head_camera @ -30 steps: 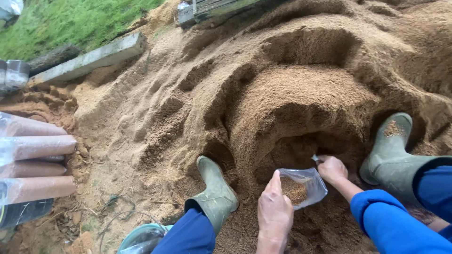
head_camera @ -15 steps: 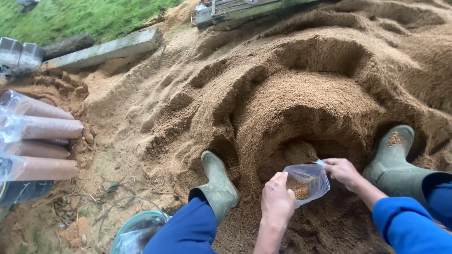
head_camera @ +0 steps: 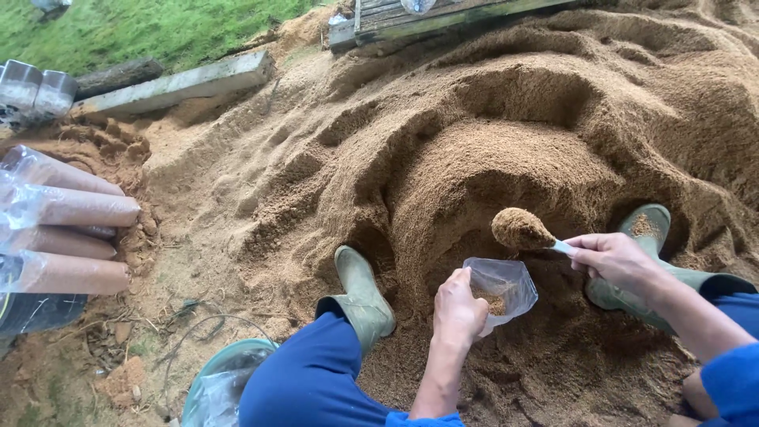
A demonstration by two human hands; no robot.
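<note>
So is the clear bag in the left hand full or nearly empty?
Nearly empty. The bag, held open by the left hand, shows only a little brown sawdust at its bottom; the heaped spoon hangs above it.

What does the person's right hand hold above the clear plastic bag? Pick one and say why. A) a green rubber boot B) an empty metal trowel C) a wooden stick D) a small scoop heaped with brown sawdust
D: the right hand grips the pale handle of a small scoop heaped with brown sawdust, poised just above the clear plastic bag that the left hand holds open.
</note>
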